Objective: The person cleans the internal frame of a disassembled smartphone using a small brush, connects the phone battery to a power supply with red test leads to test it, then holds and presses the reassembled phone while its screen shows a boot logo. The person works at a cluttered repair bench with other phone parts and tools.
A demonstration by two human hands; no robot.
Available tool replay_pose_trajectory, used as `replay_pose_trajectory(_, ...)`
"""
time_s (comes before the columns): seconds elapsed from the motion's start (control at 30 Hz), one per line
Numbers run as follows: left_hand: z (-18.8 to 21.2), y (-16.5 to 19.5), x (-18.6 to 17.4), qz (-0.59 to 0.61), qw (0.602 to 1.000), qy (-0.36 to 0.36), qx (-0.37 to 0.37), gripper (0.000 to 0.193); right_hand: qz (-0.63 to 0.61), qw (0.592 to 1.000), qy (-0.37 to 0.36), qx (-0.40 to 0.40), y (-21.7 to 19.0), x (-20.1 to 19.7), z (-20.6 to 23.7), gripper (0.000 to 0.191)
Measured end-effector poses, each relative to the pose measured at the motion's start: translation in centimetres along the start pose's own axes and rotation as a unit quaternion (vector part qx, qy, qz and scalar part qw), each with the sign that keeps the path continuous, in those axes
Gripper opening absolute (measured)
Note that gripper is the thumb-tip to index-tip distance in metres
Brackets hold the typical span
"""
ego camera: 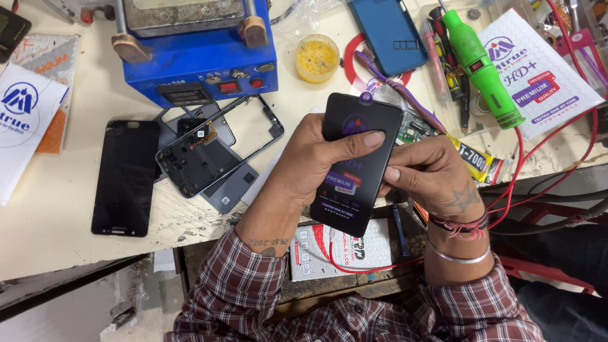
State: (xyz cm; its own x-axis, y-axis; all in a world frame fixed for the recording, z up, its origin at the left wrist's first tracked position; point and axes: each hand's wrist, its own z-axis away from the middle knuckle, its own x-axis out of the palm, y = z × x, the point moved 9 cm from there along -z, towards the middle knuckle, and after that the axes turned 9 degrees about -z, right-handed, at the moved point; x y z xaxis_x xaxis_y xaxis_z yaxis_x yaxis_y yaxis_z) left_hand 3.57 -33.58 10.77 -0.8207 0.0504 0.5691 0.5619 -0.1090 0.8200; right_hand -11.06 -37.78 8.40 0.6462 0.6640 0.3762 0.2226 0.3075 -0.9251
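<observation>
both hands over the workbench's (57, 209) near edge. left hand (304, 168) grips a black phone screen panel (358, 161), thumb across its face; right hand (430, 174) pinches its right edge. panel looks thin, light, stiff, brittle, glossy — best held by the edges. dismantled phone frame (215, 149) lies left.

blue machine (196, 54): top cut off by upper edge | circuit board (415, 130): mostly hidden behind black screen panel (358, 164) | white box (19, 126): cropped at left edge
</observation>
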Motion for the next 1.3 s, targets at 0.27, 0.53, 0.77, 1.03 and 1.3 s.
replay_pose_trajectory(0.27, -0.3, -0.3, -0.8, -0.053, 0.998, 0.021, 0.02, 0.025, -0.008, 1.0, 0.002, -0.005, 0.5, -0.9, 0.1, 0.013)
replay_pose_trajectory(0.53, -0.3, -0.3, -0.9, -0.051, 0.998, 0.026, 0.027, 0.024, -0.039, 0.999, -0.012, -0.01, 0.8, -0.9, 0.0, 0.014)
replay_pose_trajectory(0.77, -0.4, -0.4, -1.0, -0.058, 0.998, 0.03, 0.026, 0.024, -0.04, 0.999, -0.015, -0.004, 0.9, -1.0, -0.2, 0.015)
replay_pose_trajectory(1.03, -0.4, -0.4, -1.0, -0.05, 0.998, 0.032, 0.03, 0.023, -0.045, 0.999, -0.009, 0.004, 1.1, -1.1, -0.2, 0.015)
replay_pose_trajectory(1.3, -0.5, -0.6, -1.2, -0.046, 0.998, 0.037, 0.025, 0.021, -0.061, 0.998, -0.013, 0.006, 1.2, -1.0, -0.2, 0.015)
